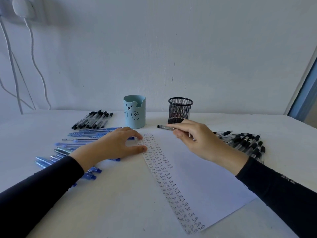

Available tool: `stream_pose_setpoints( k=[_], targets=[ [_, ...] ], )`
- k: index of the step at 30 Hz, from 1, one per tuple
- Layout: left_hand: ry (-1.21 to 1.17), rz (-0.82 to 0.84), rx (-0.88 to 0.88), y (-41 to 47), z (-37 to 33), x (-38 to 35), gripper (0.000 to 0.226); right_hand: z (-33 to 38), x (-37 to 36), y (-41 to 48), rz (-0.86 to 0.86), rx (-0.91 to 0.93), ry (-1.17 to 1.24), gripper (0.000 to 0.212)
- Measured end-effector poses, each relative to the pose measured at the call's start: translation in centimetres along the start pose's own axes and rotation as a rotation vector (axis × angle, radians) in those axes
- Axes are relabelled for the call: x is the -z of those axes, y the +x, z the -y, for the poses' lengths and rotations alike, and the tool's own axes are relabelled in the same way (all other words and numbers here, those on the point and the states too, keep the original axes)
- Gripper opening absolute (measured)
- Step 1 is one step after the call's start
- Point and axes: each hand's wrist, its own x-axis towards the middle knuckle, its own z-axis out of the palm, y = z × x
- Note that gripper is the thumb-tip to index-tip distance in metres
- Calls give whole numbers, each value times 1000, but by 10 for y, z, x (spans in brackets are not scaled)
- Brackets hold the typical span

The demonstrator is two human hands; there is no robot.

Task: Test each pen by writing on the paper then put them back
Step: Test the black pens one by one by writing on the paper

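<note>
Over paper (197,169): right hand (193,138) grips black pen (165,127).
Flat left hand (116,145) pins it; aim for blank space.

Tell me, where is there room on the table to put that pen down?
The paper is bare right of the written Test columns, up to the black pen pile. The table is bare near you, between the left sleeve and the paper, and behind the pile, right of the mesh cup. Crowded: the blue pens under the left hand.
</note>
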Motion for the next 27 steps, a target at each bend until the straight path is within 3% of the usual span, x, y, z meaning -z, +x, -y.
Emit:
stream_pose_setpoints(
  k=[6, 12, 16, 18, 20, 22, 24, 27],
  targets=[
    [3, -1, -4, 2, 3, -1, 75, 3, -10, -4, 83, -40, 95, 26],
    [28, 0, -8, 1, 3, 0, 70, 0, -34, -13, 384, -54, -181, 39],
    [29, -3, -6, 0, 0, 1, 70, -15, -10, -3, 267, -105, -245, 38],
    [47, -56, -37, 0, -4, 1, 66, -32, 10, 1, 219, -179, -388, 33],
    [-19, -177, -131, 0, -11, 1, 56, -46, 28, -2, 299, -280, -497, 32],
    [-164, -229, -244, -3, -24, 1, 41, -53, 39, -4, 381, -366, -458, 33],
    [-287, -144, -317, -7, -37, 0, 34, -57, 43, -6, 390, -371, -436, 27],
    [-208, -72, -414, -7, -41, -6, 33, -60, 41, -5, 316, -306, -426, 18]
  ],
)
